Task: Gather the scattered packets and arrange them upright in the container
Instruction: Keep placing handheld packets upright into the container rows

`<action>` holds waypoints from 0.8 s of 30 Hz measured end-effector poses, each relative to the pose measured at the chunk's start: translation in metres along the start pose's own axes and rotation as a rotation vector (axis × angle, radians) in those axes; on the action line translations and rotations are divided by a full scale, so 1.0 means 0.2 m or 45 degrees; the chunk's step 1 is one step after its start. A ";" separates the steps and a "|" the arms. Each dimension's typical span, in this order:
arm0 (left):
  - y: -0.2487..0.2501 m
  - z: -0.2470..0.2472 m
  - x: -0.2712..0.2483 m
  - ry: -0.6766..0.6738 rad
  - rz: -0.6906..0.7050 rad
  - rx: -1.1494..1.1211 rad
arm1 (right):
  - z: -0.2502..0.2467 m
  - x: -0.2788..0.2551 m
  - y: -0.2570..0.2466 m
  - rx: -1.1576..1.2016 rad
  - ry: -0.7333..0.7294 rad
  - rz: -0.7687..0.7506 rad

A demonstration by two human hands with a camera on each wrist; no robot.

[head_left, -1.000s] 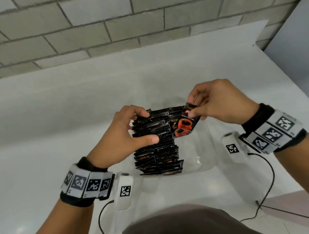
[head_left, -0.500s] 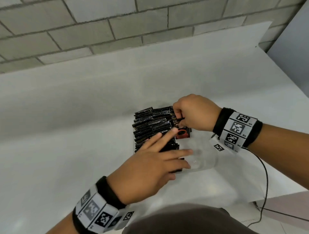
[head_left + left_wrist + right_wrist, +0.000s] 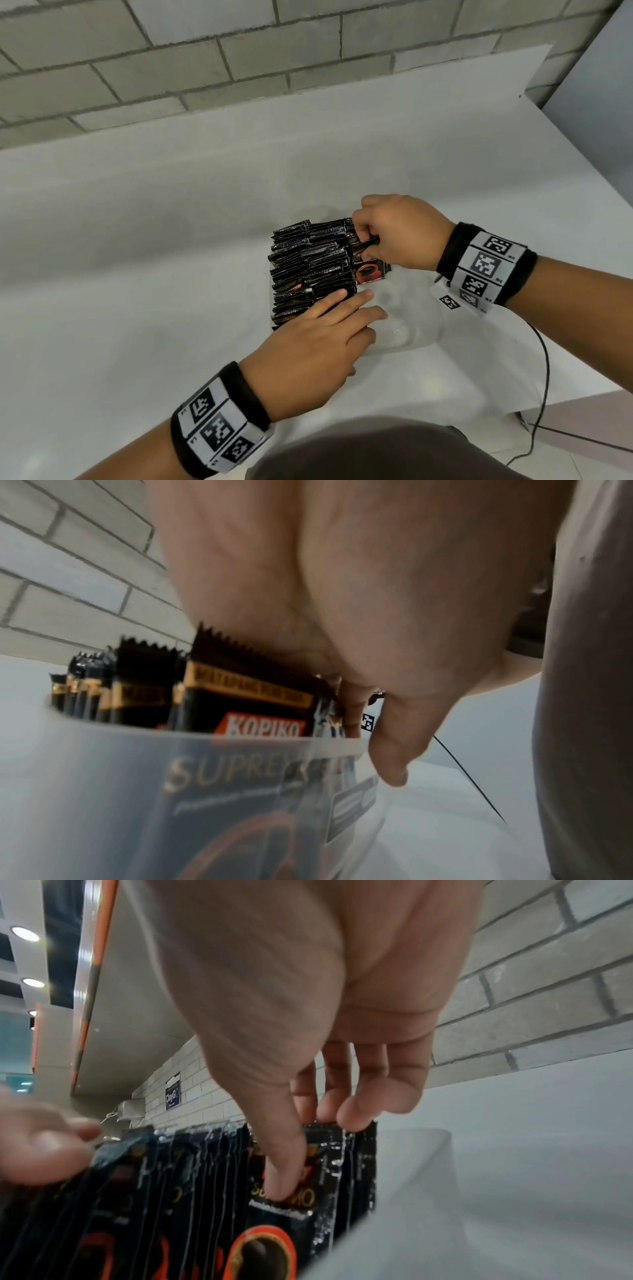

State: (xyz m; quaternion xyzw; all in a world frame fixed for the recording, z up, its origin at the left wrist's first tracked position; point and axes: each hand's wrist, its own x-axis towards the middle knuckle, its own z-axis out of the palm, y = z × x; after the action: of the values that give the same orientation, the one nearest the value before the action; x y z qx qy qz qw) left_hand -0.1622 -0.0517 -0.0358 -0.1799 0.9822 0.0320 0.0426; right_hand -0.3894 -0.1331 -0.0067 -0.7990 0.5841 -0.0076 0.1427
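Observation:
Black coffee packets stand upright in rows, filling the left part of a clear plastic container on the white table. My right hand pinches one packet with a red cup print at the right end of the rows. In the right wrist view its thumb lies on the face of that packet and the fingers curl over its top edge. My left hand lies with straight fingers on the near packets. The left wrist view shows the packets behind the container wall.
The right part of the container holds no packets. A black cable runs off the table's right front edge. A grey brick wall rises behind the table. My dark-clothed torso is at the bottom.
My right hand has lowered the red-cup packet into the container beside the rows. My left hand let go of the stack's side and now lies flat on the near packets.

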 end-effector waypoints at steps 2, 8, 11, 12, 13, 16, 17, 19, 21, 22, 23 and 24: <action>0.00 -0.01 0.00 -0.027 -0.011 0.001 | 0.02 -0.01 -0.01 -0.020 0.003 0.001; 0.02 -0.05 -0.01 -0.004 -0.020 -0.029 | 0.00 -0.03 0.00 -0.001 0.043 0.006; 0.03 -0.06 -0.01 -0.014 -0.014 -0.025 | 0.00 -0.04 0.00 0.003 0.063 0.010; 0.03 -0.07 -0.01 -0.018 -0.015 -0.031 | 0.00 -0.05 0.00 -0.002 0.064 0.012; 0.03 -0.07 -0.02 -0.019 -0.018 -0.041 | 0.00 -0.05 0.00 -0.008 0.063 0.014; 0.02 -0.08 -0.02 -0.014 -0.022 -0.092 | 0.00 -0.08 0.00 0.005 0.105 0.021; 0.02 -0.08 -0.02 -0.014 -0.021 -0.107 | 0.00 -0.09 -0.01 0.029 0.129 0.015; 0.03 -0.09 -0.03 -0.001 -0.016 -0.130 | -0.01 -0.12 -0.01 0.083 0.075 -0.011; 0.03 -0.11 -0.05 0.023 -0.019 -0.159 | -0.01 -0.14 -0.01 0.112 -0.156 -0.076; 0.02 -0.12 -0.06 0.033 -0.025 -0.175 | 0.00 -0.15 -0.01 0.083 -0.307 -0.111; 0.02 -0.12 -0.07 0.039 -0.036 -0.191 | 0.01 -0.16 -0.02 0.030 -0.438 -0.154; 0.01 -0.13 -0.07 0.038 -0.051 -0.211 | 0.03 -0.16 -0.03 -0.028 -0.523 -0.196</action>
State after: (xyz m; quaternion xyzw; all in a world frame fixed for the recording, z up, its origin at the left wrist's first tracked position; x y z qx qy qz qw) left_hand -0.1511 -0.0458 -0.0083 -0.2031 0.9729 0.1094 0.0135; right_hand -0.3934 -0.0993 -0.0069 -0.8276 0.4800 0.1508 0.2490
